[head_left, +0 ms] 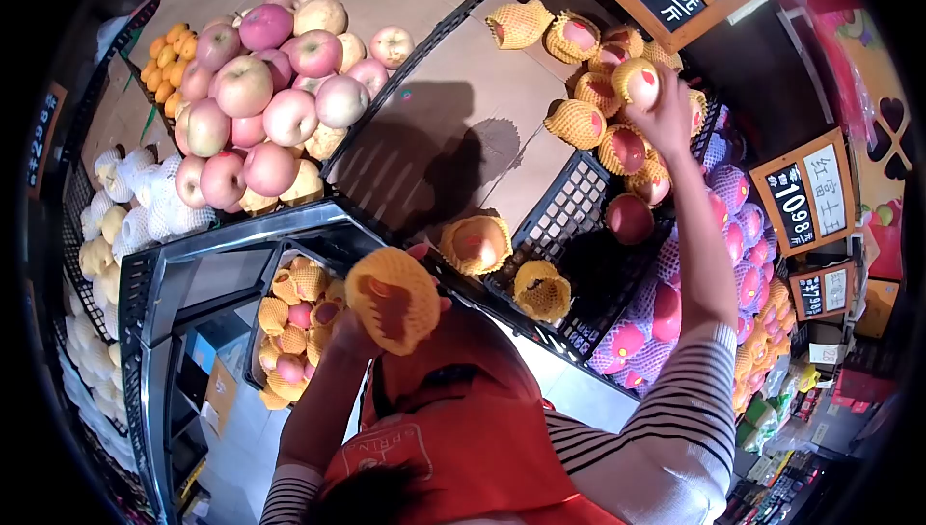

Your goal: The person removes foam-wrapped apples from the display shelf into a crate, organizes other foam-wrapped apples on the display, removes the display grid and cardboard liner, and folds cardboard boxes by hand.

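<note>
Brown cardboard under netted fruit; price signs alongside.

The yellow netting looks like rough, matt foam; the bare apples are smooth with a faint gloss; the liner looks like matt brown cardboard, the gridded crate plastic, the apron matt cloth, the sign frame smooth wood

Black-framed display stand with brown cardboard, yellow-netted fruit at right, heaped bare apples at left.
</note>
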The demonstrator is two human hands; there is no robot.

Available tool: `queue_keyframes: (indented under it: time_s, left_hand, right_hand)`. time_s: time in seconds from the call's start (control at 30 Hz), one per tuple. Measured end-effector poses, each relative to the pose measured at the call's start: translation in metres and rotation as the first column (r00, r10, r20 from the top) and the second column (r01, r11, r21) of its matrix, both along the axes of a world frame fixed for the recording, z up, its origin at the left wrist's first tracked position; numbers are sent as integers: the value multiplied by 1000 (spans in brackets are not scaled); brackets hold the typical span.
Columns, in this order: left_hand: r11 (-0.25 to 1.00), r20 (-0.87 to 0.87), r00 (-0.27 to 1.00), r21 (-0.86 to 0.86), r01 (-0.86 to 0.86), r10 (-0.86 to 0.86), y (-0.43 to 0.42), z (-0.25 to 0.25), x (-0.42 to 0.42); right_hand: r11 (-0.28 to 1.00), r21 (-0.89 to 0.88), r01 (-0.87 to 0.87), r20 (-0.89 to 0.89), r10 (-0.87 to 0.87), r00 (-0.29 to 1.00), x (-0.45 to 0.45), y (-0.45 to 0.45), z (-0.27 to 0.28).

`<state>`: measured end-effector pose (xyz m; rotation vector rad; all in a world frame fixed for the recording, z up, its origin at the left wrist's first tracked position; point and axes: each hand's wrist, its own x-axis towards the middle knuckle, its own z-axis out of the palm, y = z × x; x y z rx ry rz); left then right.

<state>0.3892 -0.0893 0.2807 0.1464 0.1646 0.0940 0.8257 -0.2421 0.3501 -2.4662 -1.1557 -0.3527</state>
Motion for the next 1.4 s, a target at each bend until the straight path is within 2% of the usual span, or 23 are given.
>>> queue_keyframes:
  time_s: [0.03,0.07,0.1,0.17,0.2,0.27,0.3,0.33,0.4,0.43,0.5,0.57,0.6,0.63,0.7,0.77,0.8,0.83,1.0,1.1,1.17,1.27,1.4]
  left_hand:
    - [968,55,998,-248,35,-22,4,-6,-4]
    - [936,63,997,-352,-13,38,3,-15,-10]
    - [890,65,993,-452,-57,96,0,-21,-15]
    - [968,163,977,-231,-96,136,-6,-8,-6]
    - [986,214,966,-115,-123,146,-8,-3,-4]
    - [977,212,965,-177,-115,153,-11,-5,-12]
    - [971,210,965,-209,-114,158,-12,-8,-19]
    - [986,172,978,-134,-98,120,-12,-45,-34]
    - [989,398,905,-68,-134,150,-15,-59,-38]
    - [983,389,903,-108,-149,180,-20,-67,-45]
    - [965,371,897,-188,-180,240,-31,-82,-59]
    - [939,232,928,-259,-228,290,-41,-75,-77]
    - [930,195,928,-254,-265,318,-44,-73,-86]
    - [921,159,924,-243,-306,349,-45,-73,-97]
    - [880,83,888,-204,-428,451,-43,-79,-127]
    - [807,-20,817,-148,-573,576,-43,-91,-166]
    - [759,-72,768,-118,-641,637,-44,-98,-186]
    - [707,-124,712,-90,-701,691,-47,-104,-207]
    - [481,-269,468,-20,-876,842,-72,-128,-277]
    - [354,-274,346,-19,-935,897,-84,-130,-286]
    - [237,-296,229,-9,-971,927,-81,-127,-281]
    - [236,-231,241,-50,-971,943,-55,-138,-275]
    - [201,-421,172,24,-979,891,-37,-243,-305]
  right_hand:
    - [955,281,-91,-129,132,983,-12,-2,-15]
    - [934,356,26,-473,155,867,-52,2,-3]
    - [910,379,165,-748,196,635,-101,8,13]
    - [874,483,-47,-801,463,379,-166,15,20]
    - [878,457,-144,-842,479,249,-191,16,20]
    - [833,356,-422,-789,511,341,-235,22,27]
    - [858,186,-478,-812,408,416,-252,23,24]
    - [788,240,-567,-794,495,352,-265,31,34]
    - [699,82,-710,-815,457,356,-279,40,49]
    - [632,7,-775,-805,463,371,-282,43,53]
    - [559,100,-823,-754,582,303,-244,57,56]
    - [785,-47,-617,-566,489,664,-183,67,40]
    - [847,-229,-479,-342,391,855,-141,64,29]
    - [832,-426,-354,-94,348,933,-101,55,14]
    - [767,-610,-199,159,365,917,-40,38,-19]
    - [645,-743,-179,31,301,953,16,27,-51]
    - [669,-712,-214,63,363,930,25,23,-59]
    - [698,-650,-302,-138,282,949,22,24,-59]
    - [700,-669,-251,-34,308,951,31,22,-72]
    - [589,-805,-74,19,151,988,21,43,-60]
    - [540,-833,-119,-84,89,992,13,60,-53]
    - [512,-832,-212,-172,125,977,28,67,-57]
    - [566,-793,-227,-186,130,974,32,56,-58]
